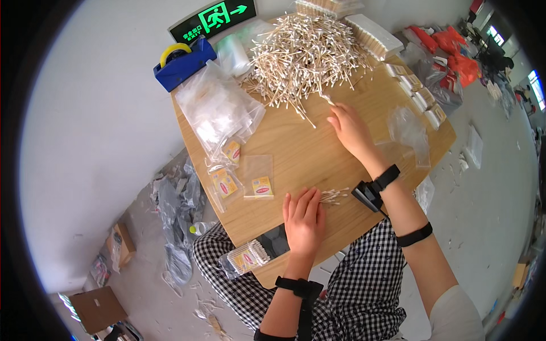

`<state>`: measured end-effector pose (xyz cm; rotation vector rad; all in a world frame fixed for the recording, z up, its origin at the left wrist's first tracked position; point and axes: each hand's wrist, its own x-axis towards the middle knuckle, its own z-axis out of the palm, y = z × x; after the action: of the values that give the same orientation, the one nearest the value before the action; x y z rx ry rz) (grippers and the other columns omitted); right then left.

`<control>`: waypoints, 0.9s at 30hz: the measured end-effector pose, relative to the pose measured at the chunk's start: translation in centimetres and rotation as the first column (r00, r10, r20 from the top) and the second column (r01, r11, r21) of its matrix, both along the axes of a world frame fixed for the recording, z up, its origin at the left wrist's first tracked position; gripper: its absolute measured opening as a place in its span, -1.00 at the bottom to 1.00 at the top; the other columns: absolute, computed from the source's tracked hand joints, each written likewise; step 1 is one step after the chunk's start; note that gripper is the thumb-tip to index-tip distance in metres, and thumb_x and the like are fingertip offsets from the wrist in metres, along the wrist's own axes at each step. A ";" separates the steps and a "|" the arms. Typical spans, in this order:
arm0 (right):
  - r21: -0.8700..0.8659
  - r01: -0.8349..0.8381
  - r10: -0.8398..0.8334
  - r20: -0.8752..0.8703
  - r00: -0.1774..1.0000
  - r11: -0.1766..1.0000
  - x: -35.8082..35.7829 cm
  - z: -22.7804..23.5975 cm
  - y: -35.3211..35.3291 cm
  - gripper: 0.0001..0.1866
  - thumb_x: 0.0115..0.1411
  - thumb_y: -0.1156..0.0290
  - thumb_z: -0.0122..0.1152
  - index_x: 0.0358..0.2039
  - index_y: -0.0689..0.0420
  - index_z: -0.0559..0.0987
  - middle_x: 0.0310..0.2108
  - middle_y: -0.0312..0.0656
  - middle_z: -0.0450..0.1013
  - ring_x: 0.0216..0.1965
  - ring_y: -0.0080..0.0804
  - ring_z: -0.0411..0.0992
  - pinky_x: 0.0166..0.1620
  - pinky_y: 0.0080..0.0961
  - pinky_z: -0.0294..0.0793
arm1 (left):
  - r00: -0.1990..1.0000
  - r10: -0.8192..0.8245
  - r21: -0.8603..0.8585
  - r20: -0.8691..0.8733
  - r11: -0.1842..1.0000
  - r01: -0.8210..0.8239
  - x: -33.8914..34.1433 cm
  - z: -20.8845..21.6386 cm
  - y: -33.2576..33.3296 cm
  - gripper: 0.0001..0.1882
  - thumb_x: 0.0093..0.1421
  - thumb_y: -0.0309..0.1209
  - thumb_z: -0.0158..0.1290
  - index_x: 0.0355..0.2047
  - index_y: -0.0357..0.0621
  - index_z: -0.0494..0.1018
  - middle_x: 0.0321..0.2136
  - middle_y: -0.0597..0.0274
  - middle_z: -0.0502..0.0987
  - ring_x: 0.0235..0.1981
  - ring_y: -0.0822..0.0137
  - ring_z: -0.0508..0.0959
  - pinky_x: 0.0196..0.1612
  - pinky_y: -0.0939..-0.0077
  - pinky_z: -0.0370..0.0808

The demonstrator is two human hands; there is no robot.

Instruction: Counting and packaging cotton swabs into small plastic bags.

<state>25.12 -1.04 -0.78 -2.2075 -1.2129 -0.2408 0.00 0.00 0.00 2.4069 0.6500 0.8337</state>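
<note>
A large loose heap of cotton swabs (307, 54) covers the far middle of the wooden table. At its near edge, my right hand (351, 132) is closed in a pinch on a few cotton swabs (327, 99). My left hand (304, 219) lies flat on the table near its front edge, fingers stretched out side by side. Under and beside those fingers is a small bunch of cotton swabs (334, 196), its white tips pointing right; its other ends are hidden by the hand. Left of this hand, a clear bag (259, 177) lies flat with a yellow card in it.
Clear plastic bags (219, 108) pile up on the left, near a blue tape dispenser (185, 62). Bundled swabs (421, 94) line the right edge. A filled swab pack (248, 257) sits at the front left corner. One loose bag (409, 133) lies at right.
</note>
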 end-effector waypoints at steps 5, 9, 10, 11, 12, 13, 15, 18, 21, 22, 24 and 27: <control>-0.059 -0.245 0.244 -0.035 0.969 0.968 -4.2 2.2 -4.6 -0.78 0.07 0.67 0.12 -0.24 0.25 0.59 -0.09 -0.09 0.52 -0.07 -0.11 0.49 -0.03 -0.27 0.50 | 1.000 -0.016 -0.032 -0.005 0.999 0.016 -0.2 -0.3 -0.7 -0.66 0.07 -0.56 0.16 -0.09 -0.17 0.51 -0.05 0.18 0.53 0.05 0.14 0.47 0.24 0.04 0.25; -0.031 -0.441 0.434 -0.133 0.891 0.897 -7.9 2.3 -7.9 -0.69 0.04 0.73 0.10 -0.19 0.21 0.60 0.02 -0.13 0.49 0.04 -0.14 0.46 0.05 -0.31 0.47 | 1.000 0.018 -0.102 0.000 0.995 -0.018 0.3 0.6 -1.0 -0.47 0.05 -0.54 0.17 0.08 -0.21 0.39 0.10 0.08 0.42 0.16 0.08 0.38 0.25 0.03 0.24; -0.027 -0.475 0.460 -0.207 0.863 0.880 -8.7 2.6 -8.4 -0.68 0.04 0.75 0.08 -0.19 0.21 0.59 0.03 -0.12 0.49 0.06 -0.15 0.45 0.07 -0.31 0.47 | 0.999 0.004 -0.057 -0.035 0.998 -0.006 0.2 0.6 -1.0 -0.39 0.05 -0.52 0.16 0.16 -0.23 0.30 0.18 0.04 0.34 0.23 0.04 0.31 0.28 0.01 0.20; -0.018 -0.507 0.482 -0.280 0.830 0.862 -9.3 2.9 -8.8 -0.67 0.04 0.76 0.05 -0.19 0.21 0.59 0.05 -0.12 0.48 0.07 -0.15 0.44 0.08 -0.30 0.46 | 0.997 -0.009 -0.012 -0.070 1.000 0.008 0.1 0.6 -0.9 -0.30 0.06 -0.51 0.15 0.24 -0.25 0.21 0.26 0.00 0.25 0.30 0.01 0.23 0.30 -0.01 0.16; 0.017 -0.491 0.460 -0.376 0.804 0.871 -9.5 3.4 -9.5 -0.63 0.07 0.76 0.02 -0.12 0.19 0.56 0.05 -0.12 0.48 0.09 -0.19 0.44 0.09 -0.34 0.45 | 0.997 -0.016 -0.015 -0.071 1.000 0.015 0.2 0.7 -1.1 -0.30 0.06 -0.51 0.15 0.24 -0.25 0.21 0.26 0.00 0.25 0.30 0.01 0.23 0.30 -0.01 0.16; 0.016 -0.485 0.454 -0.378 0.807 0.874 -9.7 3.6 -10.2 -0.63 0.07 0.76 0.02 -0.12 0.19 0.56 0.05 -0.12 0.48 0.09 -0.19 0.44 0.09 -0.34 0.45 | 0.990 -0.037 0.017 -0.133 0.999 0.040 0.3 0.8 -1.2 -0.28 0.08 -0.46 0.13 0.27 -0.26 0.18 0.29 0.00 0.21 0.33 0.01 0.17 0.32 -0.02 0.11; 0.180 -0.305 0.354 -0.525 0.774 0.935 -9.8 3.7 -11.2 -0.63 0.12 0.72 0.03 -0.04 0.19 0.50 0.04 -0.10 0.47 0.10 -0.15 0.41 0.10 -0.31 0.43 | 0.978 -0.062 0.050 -0.199 0.996 0.073 0.5 1.0 -1.5 -0.26 0.11 -0.41 0.11 0.29 -0.27 0.14 0.32 0.00 0.16 0.37 0.01 0.11 0.35 -0.04 0.05; 0.240 -0.123 0.228 -0.481 0.846 0.963 -10.8 3.8 -11.5 -0.66 0.19 0.69 0.00 -0.01 0.19 0.47 0.02 -0.08 0.48 0.08 -0.14 0.43 0.11 -0.35 0.41 | 0.928 -0.118 0.127 -0.353 0.977 0.172 0.8 1.4 -1.8 -0.25 0.15 -0.28 0.07 0.30 -0.32 0.11 0.35 -0.04 0.10 0.40 0.01 0.04 0.37 -0.05 -0.03; 0.259 0.033 0.119 -0.548 0.828 0.965 -12.0 3.3 -12.4 -0.69 0.23 0.66 -0.02 -0.01 0.21 0.47 -0.01 -0.08 0.49 0.07 -0.15 0.44 0.11 -0.38 0.39 | 0.895 -0.096 0.126 -0.435 0.978 0.167 1.9 1.8 -2.1 -0.18 0.19 -0.10 0.04 0.30 -0.41 0.08 0.36 -0.09 0.07 0.41 0.01 0.00 0.38 -0.02 -0.05; 0.260 0.042 0.113 -0.555 0.824 0.965 -12.3 3.2 -12.7 -0.69 0.23 0.66 -0.02 -0.01 0.21 0.47 -0.01 -0.08 0.49 0.07 -0.15 0.44 0.11 -0.38 0.39 | 0.882 -0.087 0.138 -0.463 0.976 0.169 2.5 1.6 -2.2 -0.14 0.20 -0.03 0.03 0.30 -0.45 0.05 0.36 -0.13 0.05 0.41 0.01 -0.01 0.38 -0.01 -0.05; 0.302 0.103 0.100 -0.587 0.803 0.948 -12.8 2.5 -13.1 -0.69 0.25 0.66 -0.03 0.00 0.22 0.47 -0.03 -0.07 0.49 0.06 -0.16 0.44 0.11 -0.39 0.38 | 0.860 -0.082 0.149 -0.503 0.972 0.180 3.1 1.3 -2.3 -0.09 0.21 0.04 0.01 0.30 -0.49 0.03 0.36 -0.17 0.03 0.41 0.00 -0.01 0.39 0.01 -0.05; 0.275 0.108 0.066 -0.556 0.828 0.955 -13.6 2.4 -13.7 -0.68 0.25 0.66 -0.04 0.00 0.22 0.47 -0.02 -0.07 0.48 0.04 -0.15 0.44 0.10 -0.38 0.38 | 0.841 -0.027 0.205 -0.540 0.965 0.162 2.7 0.9 -3.0 0.00 0.20 0.16 -0.03 0.30 -0.52 -0.01 0.35 -0.25 0.00 0.41 -0.05 -0.02 0.39 0.02 -0.04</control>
<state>11.52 -14.70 1.64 -1.8359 -0.7625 0.2056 2.73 -3.04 0.91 2.9001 0.6464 0.1885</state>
